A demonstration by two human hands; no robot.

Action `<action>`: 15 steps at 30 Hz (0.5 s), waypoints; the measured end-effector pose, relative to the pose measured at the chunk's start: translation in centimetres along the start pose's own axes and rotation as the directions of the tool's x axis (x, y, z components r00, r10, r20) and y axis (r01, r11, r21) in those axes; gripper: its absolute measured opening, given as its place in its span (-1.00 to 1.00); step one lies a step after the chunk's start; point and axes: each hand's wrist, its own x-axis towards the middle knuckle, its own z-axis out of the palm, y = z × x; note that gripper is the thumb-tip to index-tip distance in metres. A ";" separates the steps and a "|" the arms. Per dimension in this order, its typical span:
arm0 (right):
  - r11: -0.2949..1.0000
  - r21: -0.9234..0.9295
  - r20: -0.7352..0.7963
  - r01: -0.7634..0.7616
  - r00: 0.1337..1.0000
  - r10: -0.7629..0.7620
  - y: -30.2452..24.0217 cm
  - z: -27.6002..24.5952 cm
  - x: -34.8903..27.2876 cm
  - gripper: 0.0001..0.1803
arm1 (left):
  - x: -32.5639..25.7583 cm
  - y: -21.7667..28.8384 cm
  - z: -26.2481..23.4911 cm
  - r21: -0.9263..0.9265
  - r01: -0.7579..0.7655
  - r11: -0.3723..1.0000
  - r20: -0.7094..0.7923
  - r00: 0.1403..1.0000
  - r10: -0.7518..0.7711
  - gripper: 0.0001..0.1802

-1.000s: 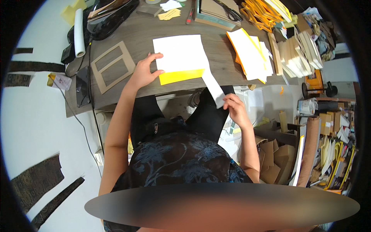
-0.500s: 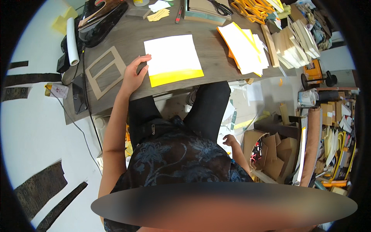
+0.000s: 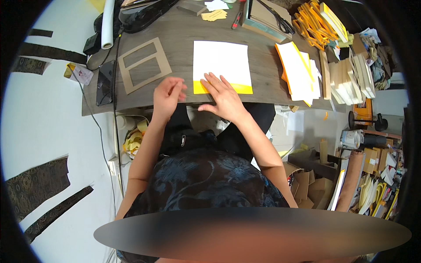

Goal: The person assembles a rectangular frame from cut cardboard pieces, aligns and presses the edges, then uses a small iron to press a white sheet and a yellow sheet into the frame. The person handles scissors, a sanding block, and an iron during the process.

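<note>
- Looks like pressing-flat time: right hand (image 3: 222,97) open, fingers over the yellow strip (image 3: 241,89) of the white sheet (image 3: 221,59), gripping nothing.
- Left hand (image 3: 169,94) half-curled, seemingly empty.
- Sheet's near the tabletop (image 3: 263,63) front edge; I'd say next move needs even pressure.

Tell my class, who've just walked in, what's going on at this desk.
A person's right hand lies flattened on the yellow band along the near edge of a white sheet on the desk. The left hand, loosely curled, is just left of the sheet and appears empty. Farther left lies a cardboard frame with two openings; to the right lies a pile of white and yellow sheets.
</note>
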 end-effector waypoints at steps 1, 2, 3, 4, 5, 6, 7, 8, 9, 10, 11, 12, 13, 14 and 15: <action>1.000 -0.011 0.012 -0.006 1.000 0.006 -0.1 0.6 -0.5 -0.28 | -0.9 0.4 -0.6 0.024 0.117 0.993 0.096 0.988 -0.119 -0.75; 1.000 0.014 0.053 -0.004 0.999 0.003 -0.4 0.6 -1.4 -0.34 | -2.2 0.7 -1.2 0.054 0.239 0.969 0.185 0.952 -0.245 -0.72; 1.000 -0.014 0.004 0.021 1.000 -0.021 -0.5 1.3 -2.3 -0.42 | -3.2 0.8 -1.6 0.094 0.353 0.931 0.272 0.890 -0.365 -0.68; 1.000 0.004 -0.046 0.020 0.999 -0.019 -0.4 1.7 -2.8 -0.47 | -4.0 0.4 -1.2 0.137 0.416 0.899 0.284 0.853 -0.438 -0.63; 1.000 0.024 -0.093 0.017 0.996 -0.015 -0.8 1.7 -3.1 -0.53 | -4.8 0.0 -0.7 0.181 0.478 0.860 0.294 0.808 -0.511 -0.59; 0.998 0.058 -0.091 0.011 0.996 -0.005 -1.0 1.6 -3.2 -0.54 | -5.1 -0.1 -0.4 0.204 0.500 0.841 0.311 0.782 -0.540 -0.58; 0.996 0.092 -0.089 0.003 0.996 0.005 -1.3 1.4 -3.4 -0.55 | -5.4 -0.5 0.2 0.060 0.501 0.863 0.313 0.812 -0.493 -0.58; 0.993 0.120 -0.091 -0.006 0.996 0.017 -1.5 1.0 -3.4 -0.56 | -5.4 -1.0 1.0 -0.084 0.486 0.870 0.309 0.843 -0.441 -0.57; 0.993 0.120 -0.079 -0.004 0.997 0.014 -1.5 0.8 -3.6 -0.55 | -5.4 -1.4 1.5 -0.226 0.460 0.859 0.294 0.872 -0.390 -0.56; 0.993 0.121 -0.068 -0.002 0.998 0.010 -1.5 0.5 -3.8 -0.54 | -5.1 -1.8 1.6 -0.242 0.485 0.840 0.297 0.861 -0.412 -0.59; 0.993 0.120 -0.058 0.001 0.998 0.006 -1.5 0.2 -3.9 -0.53 | -4.9 -2.0 1.9 -0.255 0.492 0.832 0.294 0.860 -0.418 -0.61; 0.994 0.109 -0.058 0.009 0.998 -0.003 -1.6 0.0 -3.9 -0.54 | -4.9 -2.1 2.1 -0.269 0.498 0.824 0.290 0.858 -0.424 -0.64; 0.995 0.098 -0.057 0.018 0.998 -0.013 -1.8 -0.3 -3.8 -0.55 | -4.8 -2.3 2.3 -0.283 0.504 0.816 0.286 0.857 -0.430 -0.66; 0.996 0.089 -0.058 0.028 0.998 -0.023 -2.0 -0.6 -3.6 -0.54 | -4.8 -2.7 2.2 -0.303 0.507 0.807 0.280 0.856 -0.433 -0.71; 0.994 0.102 -0.052 0.023 0.999 -0.018 -2.1 -1.0 -3.4 -0.54 | -4.9 -3.1 2.3 -0.312 0.490 0.814 0.268 0.867 -0.419 -0.72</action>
